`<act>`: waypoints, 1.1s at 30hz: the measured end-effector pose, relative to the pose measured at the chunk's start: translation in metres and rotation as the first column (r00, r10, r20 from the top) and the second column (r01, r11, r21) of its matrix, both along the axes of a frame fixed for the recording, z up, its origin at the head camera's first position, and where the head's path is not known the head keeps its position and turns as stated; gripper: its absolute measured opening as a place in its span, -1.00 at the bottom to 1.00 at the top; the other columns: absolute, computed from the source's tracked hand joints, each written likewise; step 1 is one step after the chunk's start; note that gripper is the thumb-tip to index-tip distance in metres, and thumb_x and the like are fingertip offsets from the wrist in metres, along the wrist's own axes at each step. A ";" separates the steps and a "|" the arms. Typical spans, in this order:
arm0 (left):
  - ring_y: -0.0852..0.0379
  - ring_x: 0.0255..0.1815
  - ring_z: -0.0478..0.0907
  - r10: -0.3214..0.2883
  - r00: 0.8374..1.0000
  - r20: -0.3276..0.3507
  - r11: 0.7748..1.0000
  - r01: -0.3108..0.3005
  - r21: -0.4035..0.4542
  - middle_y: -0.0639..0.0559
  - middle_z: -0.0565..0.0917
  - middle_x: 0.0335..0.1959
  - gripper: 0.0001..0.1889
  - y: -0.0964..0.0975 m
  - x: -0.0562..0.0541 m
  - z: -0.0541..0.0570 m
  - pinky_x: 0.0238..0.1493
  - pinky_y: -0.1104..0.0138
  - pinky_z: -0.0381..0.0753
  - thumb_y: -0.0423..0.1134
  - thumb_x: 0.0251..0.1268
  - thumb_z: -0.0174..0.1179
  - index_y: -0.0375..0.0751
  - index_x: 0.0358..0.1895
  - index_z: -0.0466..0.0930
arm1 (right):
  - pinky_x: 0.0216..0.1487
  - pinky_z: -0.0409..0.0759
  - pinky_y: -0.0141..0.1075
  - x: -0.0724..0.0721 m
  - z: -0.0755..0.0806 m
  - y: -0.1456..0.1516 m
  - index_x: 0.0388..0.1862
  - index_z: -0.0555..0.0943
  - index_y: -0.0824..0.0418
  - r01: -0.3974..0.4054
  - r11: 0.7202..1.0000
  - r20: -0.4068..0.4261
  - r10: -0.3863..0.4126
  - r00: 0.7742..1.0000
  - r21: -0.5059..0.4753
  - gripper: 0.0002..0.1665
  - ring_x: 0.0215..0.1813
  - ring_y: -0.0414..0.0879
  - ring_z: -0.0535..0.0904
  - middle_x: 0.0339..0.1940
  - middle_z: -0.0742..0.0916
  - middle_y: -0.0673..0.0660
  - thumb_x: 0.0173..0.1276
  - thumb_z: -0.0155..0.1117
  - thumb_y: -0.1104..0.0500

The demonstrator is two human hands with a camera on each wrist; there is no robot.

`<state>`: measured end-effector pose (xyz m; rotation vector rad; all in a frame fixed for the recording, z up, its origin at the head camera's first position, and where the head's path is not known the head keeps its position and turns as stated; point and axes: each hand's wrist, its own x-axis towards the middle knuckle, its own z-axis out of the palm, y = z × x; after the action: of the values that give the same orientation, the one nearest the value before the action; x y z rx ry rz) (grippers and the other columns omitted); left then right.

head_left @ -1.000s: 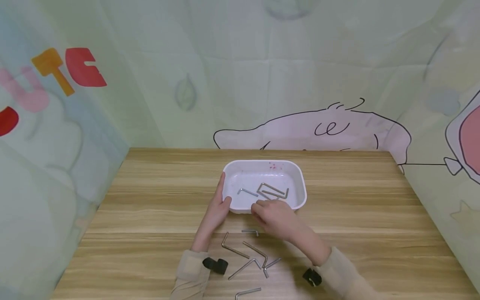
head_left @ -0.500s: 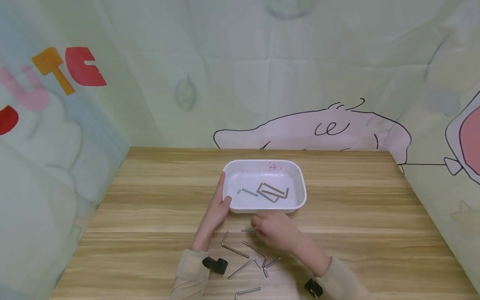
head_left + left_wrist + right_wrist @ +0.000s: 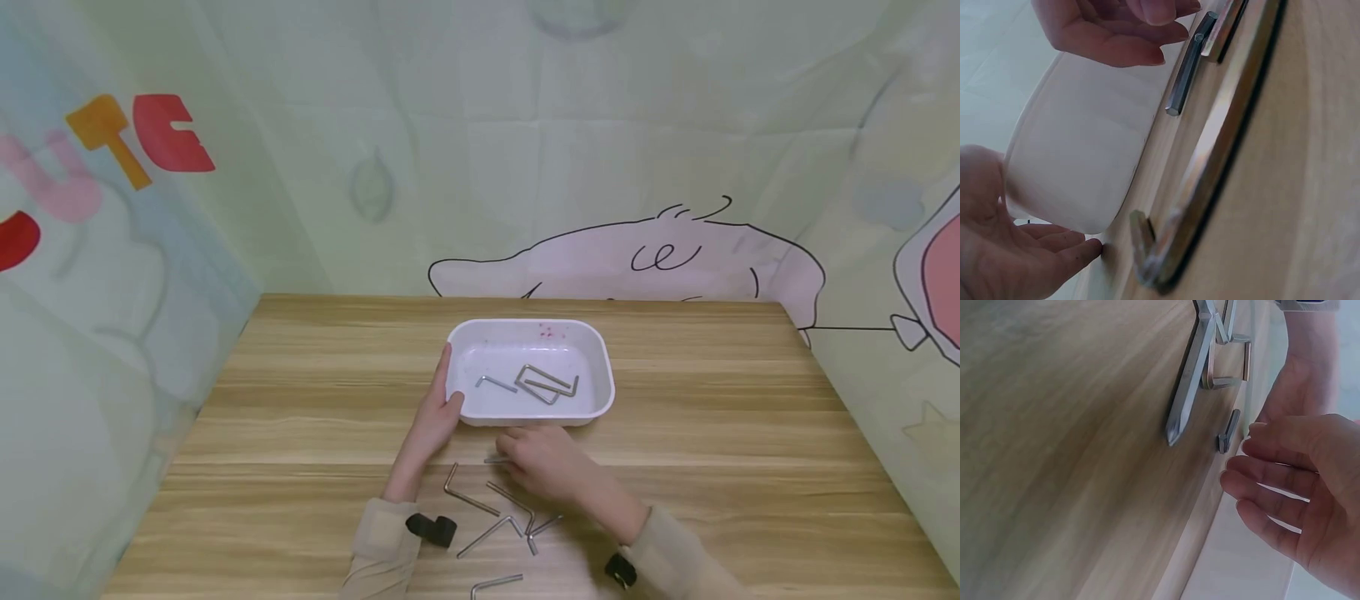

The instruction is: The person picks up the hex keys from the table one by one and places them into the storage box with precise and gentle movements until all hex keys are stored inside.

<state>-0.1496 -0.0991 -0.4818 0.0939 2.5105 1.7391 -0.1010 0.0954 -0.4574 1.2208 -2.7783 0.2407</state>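
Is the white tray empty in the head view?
No, several bent metal rods lie on the floor of the white tray.

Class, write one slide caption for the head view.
A left hand holds a white tray with bent metal rods inside, while the right hand hovers by a small rod on the table.
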 end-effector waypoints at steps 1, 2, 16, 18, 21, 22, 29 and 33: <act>-0.06 0.58 -0.05 0.001 1.000 0.000 1.000 -0.001 0.001 -0.06 -0.06 0.59 -0.20 0.000 0.000 0.000 0.57 0.07 -0.02 -0.39 0.30 -0.14 0.12 0.57 -0.23 | -0.39 0.54 -0.36 -0.001 -0.001 -0.001 -0.41 0.58 0.04 -0.001 1.000 -0.006 0.001 1.000 0.006 -0.95 -0.38 -0.18 0.60 -0.42 0.69 -0.08 0.21 0.27 0.11; -0.07 0.57 -0.05 0.002 1.000 0.001 1.000 -0.002 0.002 -0.07 -0.06 0.59 -0.20 0.000 0.000 0.000 0.57 0.07 -0.02 -0.39 0.30 -0.14 0.12 0.57 -0.23 | -0.38 0.55 -0.35 -0.001 -0.002 -0.002 -0.41 0.58 0.03 -0.001 1.000 -0.012 0.001 1.000 0.014 -0.94 -0.38 -0.18 0.61 -0.41 0.70 -0.08 0.22 0.27 0.10; -0.11 0.57 -0.04 -0.001 1.000 -0.018 1.000 0.001 0.002 -0.13 -0.05 0.58 -0.19 -0.001 -0.001 -0.003 0.56 0.02 0.01 -0.43 0.27 -0.14 0.06 0.57 -0.21 | -0.32 0.55 -0.34 -0.003 -0.005 -0.011 -0.38 0.59 0.03 -0.012 0.994 -0.046 0.017 0.999 0.106 -0.94 -0.28 -0.14 0.63 -0.32 0.72 -0.07 0.22 0.25 0.08; -0.12 0.57 -0.03 -0.001 1.000 -0.020 1.000 0.001 0.002 -0.13 -0.05 0.58 -0.19 0.000 -0.001 -0.003 0.56 0.03 0.01 -0.43 0.27 -0.14 0.05 0.57 -0.21 | -0.35 0.53 -0.36 -0.003 -0.005 -0.012 -0.37 0.59 0.03 -0.015 0.994 -0.057 0.022 0.998 0.112 -0.95 -0.28 -0.14 0.63 -0.32 0.72 -0.06 0.20 0.26 0.09; -0.10 0.57 -0.03 -0.001 1.000 -0.014 1.000 0.002 0.000 -0.11 -0.05 0.59 -0.19 0.000 0.000 -0.002 0.56 0.05 0.00 -0.43 0.28 -0.14 0.07 0.57 -0.22 | -0.39 0.50 -0.39 -0.003 -0.007 -0.013 -0.35 0.59 0.03 -0.019 0.991 -0.074 0.029 0.997 0.130 -0.92 -0.28 -0.15 0.63 -0.31 0.73 -0.06 0.18 0.27 0.10; -0.10 0.57 -0.03 -0.002 1.000 -0.015 1.000 0.002 0.001 -0.12 -0.05 0.58 -0.19 0.000 0.000 -0.001 0.56 0.05 0.00 -0.43 0.28 -0.14 0.06 0.57 -0.22 | -0.40 0.48 -0.40 -0.003 -0.007 -0.013 -0.34 0.59 0.03 -0.019 0.990 -0.074 0.029 0.997 0.137 -0.92 -0.28 -0.15 0.63 -0.31 0.73 -0.06 0.18 0.27 0.09; -0.11 0.57 -0.03 0.003 1.000 -0.011 1.000 -0.003 0.004 -0.12 -0.05 0.58 -0.19 0.000 0.000 -0.001 0.56 0.04 0.00 -0.43 0.28 -0.14 0.05 0.57 -0.22 | -0.42 0.47 -0.41 -0.003 -0.006 -0.015 -0.32 0.57 0.04 -0.007 0.985 -0.069 0.018 0.997 0.170 -0.91 -0.25 -0.14 0.64 -0.26 0.73 -0.05 0.20 0.24 0.09; -0.08 0.57 -0.03 0.005 1.000 -0.004 1.000 -0.005 0.007 -0.09 -0.05 0.59 -0.19 0.000 0.000 0.000 0.56 0.06 0.00 -0.43 0.28 -0.14 0.06 0.57 -0.22 | -0.38 0.51 -0.40 -0.003 -0.005 -0.016 -0.30 0.58 0.05 0.000 0.983 -0.061 0.011 0.998 0.184 -0.92 -0.23 -0.13 0.65 -0.25 0.74 -0.03 0.22 0.22 0.11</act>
<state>-0.1493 -0.0988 -0.4820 0.0922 2.5094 1.7516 -0.1040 0.0794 -0.4625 1.2510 -2.7954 -0.0538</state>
